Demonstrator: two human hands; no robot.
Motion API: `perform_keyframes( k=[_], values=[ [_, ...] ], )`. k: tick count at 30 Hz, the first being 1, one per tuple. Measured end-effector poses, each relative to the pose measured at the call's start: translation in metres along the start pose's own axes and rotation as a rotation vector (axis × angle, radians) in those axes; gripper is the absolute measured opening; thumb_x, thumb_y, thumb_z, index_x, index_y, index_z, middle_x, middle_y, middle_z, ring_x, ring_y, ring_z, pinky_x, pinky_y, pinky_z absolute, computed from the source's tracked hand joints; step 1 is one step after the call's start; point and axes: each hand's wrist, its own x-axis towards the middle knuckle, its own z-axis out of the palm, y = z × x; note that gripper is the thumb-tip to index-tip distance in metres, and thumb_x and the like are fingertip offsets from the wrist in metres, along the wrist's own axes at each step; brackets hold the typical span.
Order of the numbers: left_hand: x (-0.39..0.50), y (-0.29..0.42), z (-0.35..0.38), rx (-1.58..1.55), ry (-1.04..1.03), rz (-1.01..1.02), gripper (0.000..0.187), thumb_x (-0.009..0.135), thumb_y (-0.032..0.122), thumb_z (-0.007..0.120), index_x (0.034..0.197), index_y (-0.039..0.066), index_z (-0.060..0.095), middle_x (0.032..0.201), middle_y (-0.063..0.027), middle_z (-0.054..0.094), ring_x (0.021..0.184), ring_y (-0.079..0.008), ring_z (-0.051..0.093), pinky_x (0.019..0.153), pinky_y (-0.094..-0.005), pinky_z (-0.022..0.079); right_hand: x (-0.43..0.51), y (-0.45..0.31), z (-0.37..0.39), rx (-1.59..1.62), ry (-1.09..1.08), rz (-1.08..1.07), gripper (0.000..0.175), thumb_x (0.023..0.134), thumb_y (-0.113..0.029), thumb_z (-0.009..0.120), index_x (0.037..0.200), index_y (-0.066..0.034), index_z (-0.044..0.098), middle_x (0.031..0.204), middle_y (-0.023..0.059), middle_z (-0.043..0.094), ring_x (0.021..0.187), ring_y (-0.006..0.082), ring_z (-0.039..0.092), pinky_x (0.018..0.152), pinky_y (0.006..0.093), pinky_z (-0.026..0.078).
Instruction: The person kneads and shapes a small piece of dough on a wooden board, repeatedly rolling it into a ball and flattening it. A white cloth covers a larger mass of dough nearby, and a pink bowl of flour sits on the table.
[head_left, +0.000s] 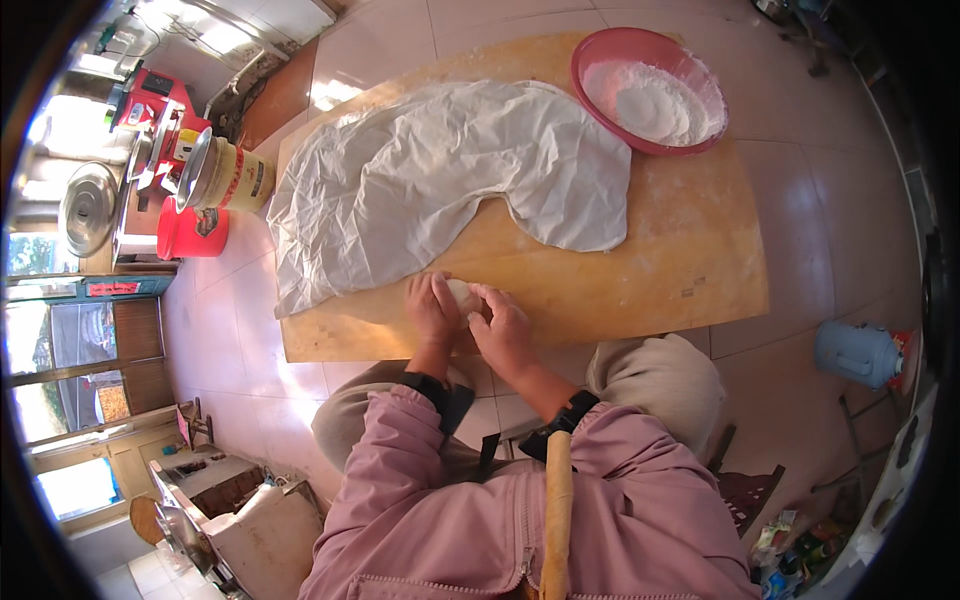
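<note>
A pale round piece of dough (462, 295) is between my two hands, just above the near edge of a wooden board (675, 247). My left hand (433, 309) cups it from the left side. From the right, my right hand (498, 324) holds it with bent fingers and thumb. Part of the dough is hidden by the fingers. Beyond my hands a crumpled white cloth (420, 180) covers much of the board, and whether anything lies under it I cannot tell. At the board's far right corner stands a red plastic basin (585, 82) with white flour (652, 109) in it.
A wooden rod (558, 510) runs along the front of my pink jacket. To the left on the tiled floor stand a red bucket (193, 231) and a lidded tub (244, 178). A blue thermos jug (855, 352) is at the right, above a pile of packages (806, 555).
</note>
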Motion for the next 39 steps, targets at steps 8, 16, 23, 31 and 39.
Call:
perform_keyframes(
  k=[8,16,23,31,39],
  values=[
    [0.023,0.026,-0.009,-0.261,-0.148,-0.682,0.044,0.1,0.036,0.039,0.102,0.002,0.068,0.101,-0.017,0.067,0.096,-0.0305,0.061,0.084,-0.0386,0.046,0.013,0.005,0.004,0.638,-0.158,0.437,0.044,0.098,-0.042,0.047,0.123,-0.0077,0.057,0.106,0.0077,0.064,0.096,0.0223,0.063,0.076,0.0372,0.054],
    [-0.005,0.085,-0.087,-1.11,0.054,-0.666,0.063,0.102,0.05,0.029,0.124,-0.002,0.057,0.124,-0.0135,0.059,0.117,-0.0215,0.052,0.104,-0.0357,0.036,0.013,-0.058,-0.027,1.19,-0.244,0.678,0.043,0.102,-0.047,0.036,0.122,-0.0135,0.054,0.109,0.007,0.062,0.1,0.0229,0.063,0.082,0.0424,0.054],
    [0.001,0.134,-0.1,-1.266,0.03,-0.499,0.063,0.103,0.048,0.026,0.142,0.0,0.042,0.144,-0.0139,0.043,0.132,-0.0242,0.039,0.111,-0.0351,0.027,-0.006,-0.107,-0.038,1.089,-0.195,0.31,0.046,0.104,-0.043,0.033,0.132,-0.0096,0.048,0.117,0.0089,0.061,0.108,0.0216,0.059,0.096,0.0325,0.046],
    [0.038,0.128,-0.097,-0.814,-0.181,-0.243,0.057,0.104,0.038,0.03,0.141,-0.003,0.042,0.143,-0.0171,0.045,0.135,-0.0267,0.037,0.113,-0.0368,0.024,0.0,-0.113,-0.074,1.181,-0.278,0.528,0.047,0.099,-0.053,0.04,0.128,-0.0173,0.052,0.115,0.0037,0.062,0.103,0.0224,0.061,0.073,0.0425,0.055],
    [0.054,0.117,-0.079,-1.146,-0.232,-0.545,0.056,0.102,0.042,0.04,0.136,-0.002,0.048,0.131,-0.016,0.056,0.125,-0.0229,0.048,0.108,-0.0358,0.031,0.093,-0.074,-0.143,1.189,-0.135,0.55,0.036,0.09,-0.042,0.063,0.116,-0.0168,0.058,0.106,0.0066,0.066,0.095,0.0236,0.065,0.061,0.0372,0.055]
  ],
)
